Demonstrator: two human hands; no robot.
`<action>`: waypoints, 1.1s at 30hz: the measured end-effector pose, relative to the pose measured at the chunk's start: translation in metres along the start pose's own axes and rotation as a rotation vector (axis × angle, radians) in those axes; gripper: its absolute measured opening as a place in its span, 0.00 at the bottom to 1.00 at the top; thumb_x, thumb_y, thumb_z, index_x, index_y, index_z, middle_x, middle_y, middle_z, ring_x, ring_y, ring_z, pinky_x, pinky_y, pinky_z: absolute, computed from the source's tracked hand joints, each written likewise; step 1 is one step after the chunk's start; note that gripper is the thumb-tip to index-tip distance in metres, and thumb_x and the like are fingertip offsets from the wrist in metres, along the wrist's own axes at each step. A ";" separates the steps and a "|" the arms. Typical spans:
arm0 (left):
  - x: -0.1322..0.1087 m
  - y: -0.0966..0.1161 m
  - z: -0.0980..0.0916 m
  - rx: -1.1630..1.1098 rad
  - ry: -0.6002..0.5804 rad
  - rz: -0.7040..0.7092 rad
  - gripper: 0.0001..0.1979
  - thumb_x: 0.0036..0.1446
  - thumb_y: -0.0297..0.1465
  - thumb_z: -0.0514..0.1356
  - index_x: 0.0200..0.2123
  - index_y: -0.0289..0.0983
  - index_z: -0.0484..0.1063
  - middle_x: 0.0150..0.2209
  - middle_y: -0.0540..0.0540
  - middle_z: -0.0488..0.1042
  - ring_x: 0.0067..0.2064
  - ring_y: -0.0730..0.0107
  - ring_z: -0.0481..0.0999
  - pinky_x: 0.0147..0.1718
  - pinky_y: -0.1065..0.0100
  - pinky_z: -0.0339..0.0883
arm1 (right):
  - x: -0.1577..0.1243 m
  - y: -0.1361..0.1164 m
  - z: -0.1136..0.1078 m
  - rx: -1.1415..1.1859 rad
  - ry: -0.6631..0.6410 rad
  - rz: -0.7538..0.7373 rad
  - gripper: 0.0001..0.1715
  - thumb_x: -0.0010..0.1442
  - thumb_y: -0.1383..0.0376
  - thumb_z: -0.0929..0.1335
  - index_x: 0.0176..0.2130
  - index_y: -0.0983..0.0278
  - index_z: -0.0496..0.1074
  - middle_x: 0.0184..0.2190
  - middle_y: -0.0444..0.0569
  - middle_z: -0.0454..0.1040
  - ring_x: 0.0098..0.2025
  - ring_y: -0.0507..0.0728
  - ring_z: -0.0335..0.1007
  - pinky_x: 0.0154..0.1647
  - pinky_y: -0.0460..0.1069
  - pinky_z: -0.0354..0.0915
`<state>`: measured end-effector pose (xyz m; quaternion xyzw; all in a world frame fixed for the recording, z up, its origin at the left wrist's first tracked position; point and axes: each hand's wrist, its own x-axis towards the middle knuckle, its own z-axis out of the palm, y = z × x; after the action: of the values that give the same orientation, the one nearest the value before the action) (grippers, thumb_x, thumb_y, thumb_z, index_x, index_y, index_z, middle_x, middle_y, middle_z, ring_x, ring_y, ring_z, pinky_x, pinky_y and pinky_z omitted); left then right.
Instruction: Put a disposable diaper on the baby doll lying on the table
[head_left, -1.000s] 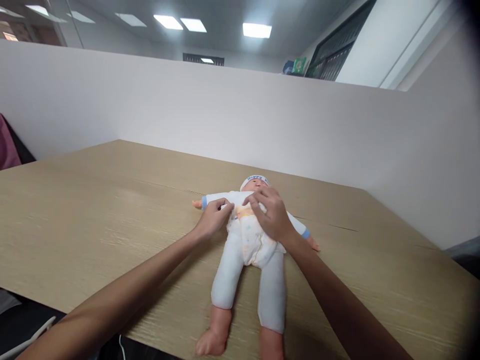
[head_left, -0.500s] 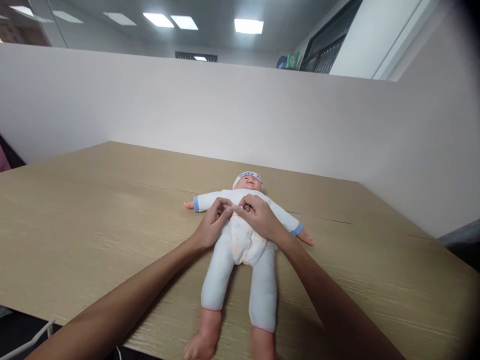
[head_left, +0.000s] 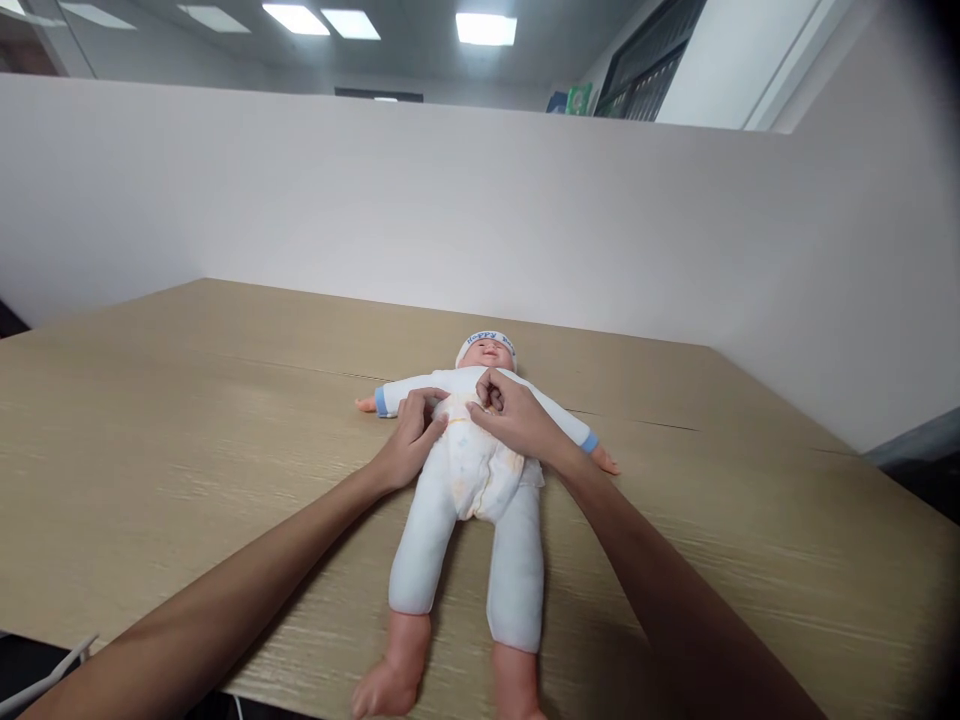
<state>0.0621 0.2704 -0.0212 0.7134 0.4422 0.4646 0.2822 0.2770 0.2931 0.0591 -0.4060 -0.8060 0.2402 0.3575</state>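
A baby doll (head_left: 515, 580) in a white suit with blue cuffs lies on its back, its head away from me and its legs toward me. A white diaper (head_left: 474, 475) with pale prints covers its hips and belly over the suit. At the diaper's upper left edge, my left hand (head_left: 411, 437) has its fingers bent round the side and its thumb pressed on the front. My right hand (head_left: 519, 415) is curled over the top of the diaper, thumb on the waist part. What lies under its fingers is mostly hidden.
The doll lies on a wood-grain table (head_left: 225, 420). Behind the table rises a white partition (head_left: 360, 200). A white cable (head_left: 56, 672) shows at the lower left, beyond the table's near edge.
My hands have moved apart at the waist, uncovering more of the diaper's top. My left hand has slid outward to its left side. The view has tilted down slightly.
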 end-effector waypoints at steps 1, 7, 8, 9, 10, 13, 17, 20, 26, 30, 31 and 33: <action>0.000 0.003 -0.001 -0.004 0.015 -0.002 0.21 0.75 0.45 0.54 0.63 0.40 0.66 0.59 0.40 0.70 0.57 0.55 0.68 0.63 0.51 0.62 | 0.000 -0.001 0.000 -0.015 0.013 -0.016 0.08 0.62 0.62 0.69 0.35 0.57 0.64 0.30 0.39 0.66 0.31 0.55 0.60 0.35 0.51 0.59; -0.025 0.050 -0.019 0.000 0.162 0.114 0.12 0.75 0.42 0.58 0.54 0.43 0.71 0.55 0.44 0.76 0.53 0.59 0.71 0.52 0.59 0.66 | -0.044 -0.045 0.002 -0.208 0.239 -0.149 0.07 0.66 0.67 0.69 0.40 0.57 0.66 0.40 0.48 0.75 0.43 0.61 0.70 0.46 0.55 0.66; -0.034 0.059 -0.024 -0.009 0.094 0.148 0.10 0.76 0.41 0.56 0.51 0.43 0.72 0.50 0.45 0.77 0.49 0.60 0.72 0.49 0.59 0.66 | -0.060 -0.055 0.002 -0.185 0.212 -0.152 0.07 0.67 0.66 0.70 0.41 0.57 0.67 0.40 0.48 0.75 0.42 0.60 0.71 0.45 0.55 0.67; -0.044 0.066 -0.030 -0.011 -0.021 0.184 0.10 0.77 0.40 0.55 0.49 0.43 0.73 0.47 0.46 0.78 0.46 0.61 0.72 0.48 0.60 0.66 | -0.077 -0.064 0.002 -0.145 0.163 -0.155 0.07 0.68 0.65 0.71 0.41 0.57 0.67 0.38 0.46 0.75 0.40 0.59 0.72 0.43 0.54 0.68; -0.053 0.072 -0.036 0.010 -0.163 0.223 0.11 0.78 0.40 0.55 0.47 0.43 0.74 0.45 0.46 0.78 0.46 0.61 0.72 0.49 0.59 0.66 | -0.095 -0.070 0.002 -0.106 0.053 -0.148 0.07 0.70 0.63 0.72 0.41 0.56 0.69 0.38 0.45 0.77 0.39 0.58 0.74 0.42 0.53 0.69; -0.076 0.078 -0.047 0.178 -0.469 0.293 0.11 0.78 0.38 0.54 0.48 0.44 0.76 0.49 0.47 0.80 0.49 0.59 0.71 0.55 0.57 0.63 | -0.139 -0.076 0.000 -0.082 -0.306 -0.138 0.06 0.69 0.63 0.74 0.44 0.56 0.74 0.41 0.45 0.80 0.43 0.58 0.77 0.46 0.52 0.70; -0.086 0.077 -0.043 0.355 -0.412 0.175 0.09 0.76 0.39 0.57 0.47 0.42 0.74 0.47 0.48 0.79 0.49 0.57 0.69 0.54 0.55 0.61 | -0.161 -0.060 -0.003 -0.206 -0.287 0.026 0.06 0.68 0.66 0.73 0.38 0.59 0.72 0.36 0.44 0.78 0.39 0.57 0.75 0.42 0.51 0.66; -0.082 0.081 -0.027 0.445 -0.299 0.068 0.15 0.72 0.46 0.62 0.42 0.40 0.70 0.42 0.46 0.78 0.46 0.55 0.71 0.48 0.56 0.61 | -0.157 -0.050 0.002 -0.238 -0.088 0.181 0.12 0.70 0.62 0.71 0.35 0.58 0.66 0.30 0.42 0.76 0.31 0.55 0.72 0.35 0.49 0.62; -0.074 0.080 -0.006 0.605 -0.236 0.064 0.20 0.73 0.51 0.60 0.37 0.40 0.69 0.37 0.44 0.75 0.40 0.54 0.72 0.43 0.57 0.59 | -0.149 -0.048 0.025 -0.431 0.061 0.289 0.09 0.72 0.60 0.72 0.41 0.59 0.69 0.25 0.41 0.77 0.28 0.58 0.74 0.31 0.50 0.56; -0.073 0.067 -0.008 0.543 -0.253 0.107 0.17 0.74 0.46 0.60 0.36 0.41 0.69 0.35 0.46 0.74 0.41 0.55 0.71 0.41 0.60 0.58 | -0.149 -0.042 0.033 -0.555 0.069 0.194 0.14 0.72 0.60 0.72 0.34 0.59 0.69 0.27 0.44 0.76 0.31 0.58 0.73 0.33 0.51 0.56; -0.070 0.065 -0.009 0.511 -0.257 0.125 0.17 0.73 0.45 0.61 0.34 0.41 0.68 0.35 0.46 0.74 0.41 0.56 0.71 0.40 0.60 0.58 | -0.148 -0.041 0.033 -0.552 0.065 0.165 0.15 0.71 0.61 0.73 0.32 0.59 0.69 0.28 0.44 0.75 0.32 0.58 0.73 0.33 0.51 0.57; -0.063 0.061 -0.012 0.430 -0.272 0.164 0.18 0.72 0.43 0.62 0.32 0.41 0.65 0.36 0.47 0.73 0.40 0.59 0.70 0.41 0.61 0.59 | -0.145 -0.038 0.032 -0.519 0.063 0.122 0.14 0.71 0.63 0.73 0.32 0.60 0.70 0.33 0.45 0.76 0.34 0.57 0.73 0.35 0.51 0.59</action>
<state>0.0628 0.1865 0.0070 0.8463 0.4295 0.2812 0.1425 0.2934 0.1489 0.0094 -0.5393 -0.8031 0.0338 0.2511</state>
